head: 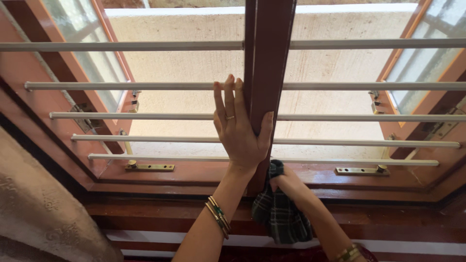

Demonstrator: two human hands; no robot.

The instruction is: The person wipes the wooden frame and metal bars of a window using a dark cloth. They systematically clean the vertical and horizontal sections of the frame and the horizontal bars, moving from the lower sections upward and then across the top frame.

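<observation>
The post (266, 73) runs upright between both hands — its long axis vertical. The left hand (239, 127) lies open and flat against its left face; the right hand (287, 184), lower at the post's foot, grips a checked cloth (280, 216) — bunched, hanging below the sill (160, 180).

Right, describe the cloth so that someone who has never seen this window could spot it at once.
Find the dark red-brown wooden post that stands upright in the middle of the window, crossed by white horizontal bars. At its foot, the right hand presses a bunched cloth against the sill. It is the only fabric there with a dark green and grey check.
</observation>
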